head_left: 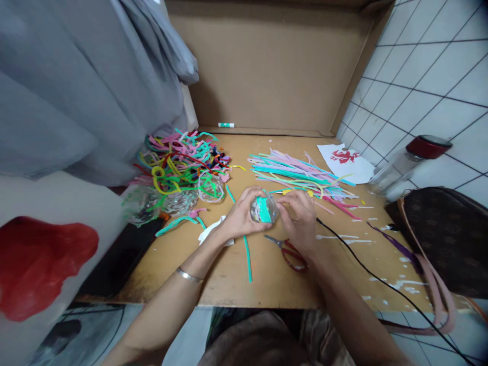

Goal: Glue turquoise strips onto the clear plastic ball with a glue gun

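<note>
My left hand (244, 212) is wrapped round a clear, rounded plastic piece (269, 207) with a wide teal band across it. At the right side of that piece, my right hand (299, 216) has thumb and forefinger pinched together; what is between them is too small to make out. Red-handled scissors (293, 255) lie on the table just under my right hand. Partly hidden behind that hand is a yellow-handled tool (287, 192). A teal pipe cleaner (247, 258) runs toward the table's front edge, and white tissue (208, 234) pokes out beneath my left wrist.
Tangled coloured pipe cleaners (183, 157) and clear plastic pieces (181, 202) are heaped at left, by a black flat object (118, 262). Straight pipe cleaners (293, 170) lie behind my hands. To the right are a black cord (358, 262), a bottle (396, 173) and a brown bag (438, 234).
</note>
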### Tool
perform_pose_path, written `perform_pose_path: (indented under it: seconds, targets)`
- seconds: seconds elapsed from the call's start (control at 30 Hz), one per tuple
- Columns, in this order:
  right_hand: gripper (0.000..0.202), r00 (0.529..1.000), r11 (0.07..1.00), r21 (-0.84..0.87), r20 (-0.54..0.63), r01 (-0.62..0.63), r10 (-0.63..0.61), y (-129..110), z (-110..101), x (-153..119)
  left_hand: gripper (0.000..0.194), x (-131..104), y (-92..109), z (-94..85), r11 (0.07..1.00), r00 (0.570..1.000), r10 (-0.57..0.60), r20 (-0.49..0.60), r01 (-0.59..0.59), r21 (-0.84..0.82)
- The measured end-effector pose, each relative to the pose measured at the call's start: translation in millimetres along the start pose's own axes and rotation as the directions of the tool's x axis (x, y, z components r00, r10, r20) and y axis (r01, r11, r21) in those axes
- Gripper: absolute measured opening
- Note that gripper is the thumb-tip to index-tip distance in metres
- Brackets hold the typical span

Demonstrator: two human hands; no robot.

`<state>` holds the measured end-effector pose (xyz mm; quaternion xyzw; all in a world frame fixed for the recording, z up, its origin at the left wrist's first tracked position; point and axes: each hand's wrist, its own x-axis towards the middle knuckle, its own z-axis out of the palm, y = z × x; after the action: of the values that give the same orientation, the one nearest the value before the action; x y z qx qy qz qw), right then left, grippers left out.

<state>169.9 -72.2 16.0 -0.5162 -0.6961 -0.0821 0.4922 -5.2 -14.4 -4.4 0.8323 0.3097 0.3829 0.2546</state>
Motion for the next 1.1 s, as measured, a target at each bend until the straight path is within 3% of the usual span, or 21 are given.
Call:
perform_pose_path:
  seconds: [0.2, 0.37, 0.63, 0.93, 1.0, 1.1]
  targets:
    - [0.015, 0.998, 0.999, 0.028, 0.047, 0.042, -0.043, 1, 1, -1, 0.068, -1, 0, -2.8, 0.991, 0.997, -0.072, 0.013, 0.073, -0.115]
    - [0.029, 0.991, 0.997, -0.036, 0.116, 0.067, -0.062, 0, 2, -3, 0.067, 0, 2, -6.0, 0.978, 0.995, -0.084, 0.047, 0.091, -0.186]
    - [0.041, 0.977, 0.983, -0.121, 0.177, 0.137, -0.115, 1, 4, -5, 0.066, 0, 5, -6.7, 0.987, 0.997, -0.050, 0.059, 0.058, -0.153]
    - [0.038, 0.971, 0.975, -0.146, 0.192, 0.170, -0.140, -2, 5, -7, 0.067, 1, 7, -6.4, 0.991, 0.996, -0.058, 0.068, 0.066, -0.115]
    - [0.038, 0.977, 0.985, -0.107, 0.177, 0.136, -0.115, -1, 4, -5, 0.066, 1, 5, -5.6, 0.992, 0.997, -0.042, 0.062, 0.048, -0.112]
    - [0.034, 0.999, 1.000, -0.006, 0.041, -0.021, 0.021, 10, -1, 0, 0.065, 0, 4, -4.7, 0.994, 0.998, -0.032, 0.047, 0.036, -0.101]
